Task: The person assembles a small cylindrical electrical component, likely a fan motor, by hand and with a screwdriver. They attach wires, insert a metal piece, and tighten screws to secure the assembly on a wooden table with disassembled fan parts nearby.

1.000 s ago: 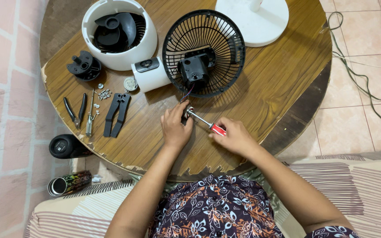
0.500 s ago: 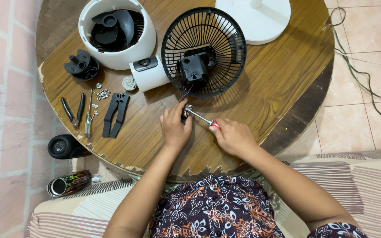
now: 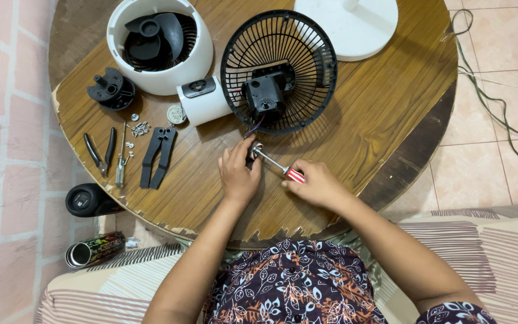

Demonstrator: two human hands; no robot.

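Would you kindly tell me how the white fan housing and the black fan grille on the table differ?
The white fan housing is solid-walled and white; the black fan grille is open wire mesh and black. The housing holds a dark fan blade; the grille carries a black motor block with wires trailing out. The housing sits left of the grille. Both are round and rest on the wooden table.

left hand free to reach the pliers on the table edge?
Probably not right away: the left hand is gripping a small metal part against the screwdriver. The path to the pliers looks open apart from a black bracket.
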